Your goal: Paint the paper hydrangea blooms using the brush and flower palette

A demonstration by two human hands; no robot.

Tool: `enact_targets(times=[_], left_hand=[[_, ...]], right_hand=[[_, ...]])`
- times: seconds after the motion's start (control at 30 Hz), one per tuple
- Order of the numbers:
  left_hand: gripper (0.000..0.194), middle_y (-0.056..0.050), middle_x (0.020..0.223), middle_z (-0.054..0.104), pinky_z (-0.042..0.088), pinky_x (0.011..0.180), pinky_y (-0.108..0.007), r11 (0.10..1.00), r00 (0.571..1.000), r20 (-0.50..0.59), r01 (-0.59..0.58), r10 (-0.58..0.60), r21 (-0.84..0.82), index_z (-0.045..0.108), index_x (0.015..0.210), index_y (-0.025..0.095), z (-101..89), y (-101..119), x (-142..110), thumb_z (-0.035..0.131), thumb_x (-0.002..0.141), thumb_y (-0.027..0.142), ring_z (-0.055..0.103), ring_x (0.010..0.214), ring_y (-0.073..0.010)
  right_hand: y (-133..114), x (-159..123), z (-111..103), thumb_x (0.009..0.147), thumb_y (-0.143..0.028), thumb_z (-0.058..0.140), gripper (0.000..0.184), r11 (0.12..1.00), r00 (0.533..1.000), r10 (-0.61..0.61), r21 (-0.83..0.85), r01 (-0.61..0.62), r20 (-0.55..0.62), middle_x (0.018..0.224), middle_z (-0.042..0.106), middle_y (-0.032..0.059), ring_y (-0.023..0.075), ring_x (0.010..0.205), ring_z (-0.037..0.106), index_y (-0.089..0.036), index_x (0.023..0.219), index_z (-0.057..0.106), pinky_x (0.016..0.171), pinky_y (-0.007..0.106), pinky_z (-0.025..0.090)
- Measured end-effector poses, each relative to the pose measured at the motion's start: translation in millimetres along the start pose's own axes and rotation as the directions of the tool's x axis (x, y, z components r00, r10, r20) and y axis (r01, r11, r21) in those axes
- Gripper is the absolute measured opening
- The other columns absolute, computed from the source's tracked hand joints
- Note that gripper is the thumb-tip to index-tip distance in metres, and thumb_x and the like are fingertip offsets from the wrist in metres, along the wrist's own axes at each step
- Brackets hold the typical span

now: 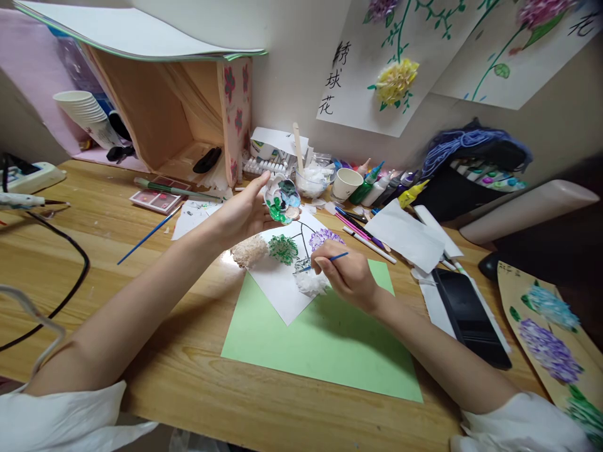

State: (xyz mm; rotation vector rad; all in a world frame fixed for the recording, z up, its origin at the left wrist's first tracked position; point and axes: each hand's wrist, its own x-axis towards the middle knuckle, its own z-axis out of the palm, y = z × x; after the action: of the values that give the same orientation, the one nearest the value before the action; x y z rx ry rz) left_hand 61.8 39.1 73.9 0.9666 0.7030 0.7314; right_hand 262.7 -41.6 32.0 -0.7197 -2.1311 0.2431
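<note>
My left hand (245,210) is closed on a small round paint palette (282,199) with green and blue paint, held up above the desk. My right hand (346,273) pinches a thin blue paintbrush (330,258), its tip low over a white paper sheet (277,285). That sheet carries a green flower (283,248), a purple flower (325,238), a beige tissue flower (249,250) and a white tissue flower (311,284). The white sheet lies on a light green paper (325,342) on the wooden desk (141,282).
A black phone (468,314) lies right of the green paper, beside white paper scraps (405,235). Paint tubes, a white cup (346,183) and pens crowd the back. A loose blue brush (148,235), a watercolour set (156,199) and black cables (70,251) lie left. A painted card (549,339) sits far right.
</note>
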Motion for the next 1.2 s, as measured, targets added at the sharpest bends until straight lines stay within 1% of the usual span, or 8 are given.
enact_targets(times=[0.17,0.33,0.43,0.63,0.83,1.0,1.07,1.2], left_hand=[[0.058,-0.011,0.102,0.073,0.047,0.097,-0.037,1.000,0.999,0.036,-0.023,0.023,0.006,0.058,0.120,0.014,-3.1,-0.9,1.3,0.029,0.092,0.055,0.065,0.103,-0.0233],[0.057,-0.012,0.102,0.072,0.048,0.095,-0.037,0.999,0.996,0.075,-0.048,0.047,0.014,0.060,0.119,0.015,-5.7,-2.1,2.7,0.030,0.092,0.056,0.066,0.102,-0.0236],[0.056,-0.011,0.102,0.073,0.049,0.094,-0.036,0.998,0.994,0.088,-0.062,0.061,0.013,0.060,0.119,0.017,-6.1,-2.3,2.9,0.030,0.091,0.057,0.066,0.102,-0.0237],[0.057,-0.010,0.102,0.073,0.049,0.094,-0.036,0.998,0.996,0.072,-0.056,0.053,0.030,0.060,0.120,0.019,-5.7,-2.1,3.0,0.030,0.091,0.058,0.065,0.102,-0.0234],[0.058,-0.011,0.103,0.072,0.047,0.096,-0.036,0.999,0.998,0.047,-0.040,0.039,0.023,0.060,0.118,0.017,-4.6,-1.5,2.3,0.028,0.092,0.057,0.065,0.103,-0.0230],[0.056,-0.011,0.103,0.073,0.047,0.097,-0.038,0.999,0.996,0.075,-0.048,0.048,-0.002,0.061,0.116,0.018,-6.2,-1.6,2.8,0.031,0.091,0.058,0.064,0.105,-0.0249],[0.055,-0.011,0.104,0.072,0.047,0.097,-0.039,0.998,0.995,0.088,-0.054,0.055,-0.013,0.061,0.116,0.018,-6.7,-1.9,2.9,0.031,0.091,0.057,0.064,0.106,-0.0256],[0.056,-0.011,0.109,0.071,0.047,0.097,-0.037,0.999,0.996,0.070,-0.047,0.048,-0.013,0.062,0.115,0.018,-5.9,-2.1,2.1,0.033,0.090,0.058,0.064,0.105,-0.0249]], right_hand=[[-0.9,-0.2,-0.3,0.097,-0.020,0.035,0.026,1.000,1.000,0.005,-0.005,-0.006,-0.028,0.062,0.054,0.0012,0.0129,0.059,0.050,-0.020,0.076,0.050,0.059,0.027,0.042],[-0.7,-0.3,0.2,0.097,-0.020,0.036,0.025,1.000,1.000,-0.019,-0.016,0.019,-0.004,0.062,0.054,0.0010,0.0126,0.059,0.050,-0.020,0.076,0.050,0.058,0.027,0.042],[-0.3,-0.7,1.3,0.097,-0.020,0.035,0.025,1.000,1.000,-0.014,-0.013,0.014,-0.023,0.063,0.054,0.0011,0.0124,0.059,0.049,-0.019,0.076,0.050,0.058,0.027,0.042],[-0.2,-0.6,3.0,0.097,-0.019,0.037,0.023,1.000,1.000,-0.022,-0.014,0.022,-0.004,0.063,0.054,0.0010,0.0124,0.060,0.050,-0.019,0.078,0.050,0.058,0.027,0.043],[-0.6,-0.6,2.2,0.096,-0.019,0.037,0.023,1.000,1.000,-0.021,-0.007,0.021,-0.005,0.063,0.054,0.0012,0.0125,0.060,0.050,-0.019,0.077,0.050,0.058,0.027,0.043],[0.0,-1.6,3.1,0.096,-0.019,0.037,0.023,1.000,1.000,-0.017,-0.003,0.017,-0.016,0.063,0.054,0.0012,0.0126,0.060,0.051,-0.019,0.077,0.050,0.058,0.027,0.043],[-0.1,-1.6,3.3,0.096,-0.019,0.037,0.023,1.000,1.000,-0.015,-0.008,0.015,-0.004,0.063,0.054,0.0010,0.0126,0.059,0.051,-0.019,0.078,0.050,0.058,0.026,0.043],[-1.0,-1.1,3.2,0.096,-0.020,0.037,0.023,1.000,1.000,-0.009,-0.002,0.009,0.004,0.062,0.054,0.0006,0.0125,0.059,0.051,-0.019,0.078,0.051,0.057,0.026,0.043]])
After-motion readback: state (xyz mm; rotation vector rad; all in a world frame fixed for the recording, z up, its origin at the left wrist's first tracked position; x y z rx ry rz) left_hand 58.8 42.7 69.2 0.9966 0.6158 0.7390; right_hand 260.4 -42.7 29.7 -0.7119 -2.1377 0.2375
